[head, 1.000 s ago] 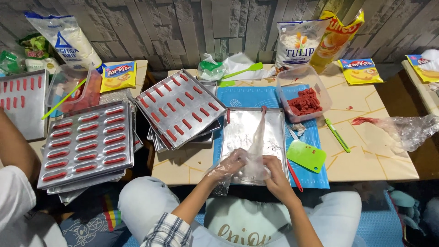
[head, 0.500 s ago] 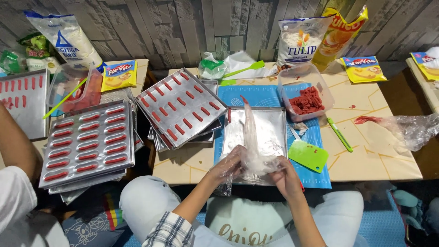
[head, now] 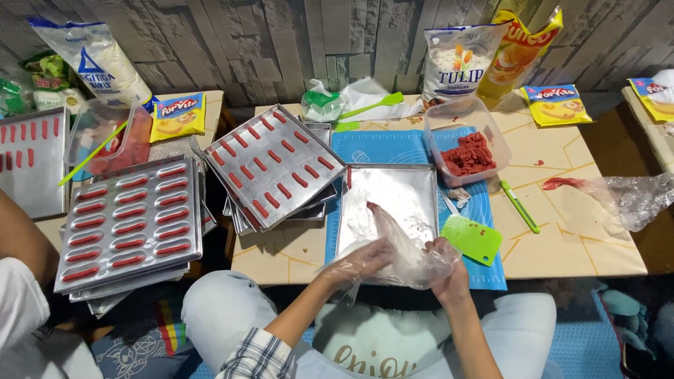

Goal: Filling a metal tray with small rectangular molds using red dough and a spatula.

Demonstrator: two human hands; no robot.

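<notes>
While the empty metal tray [head: 393,203] sits at the bench [head: 562,238] near edge, left hand [head: 365,258] and right hand [head: 448,270] each have their grip clamped on a clear plastic bag [head: 400,242].

Both my forearms reach in from the near edge and angle toward each other. My left hand [head: 365,258] sits palm down, fingers curled and pinched shut inside a thin clear covering. My right hand [head: 449,270] is just beside it, wrist bent, fingers closed in a loose fist, knuckles facing up.
</notes>
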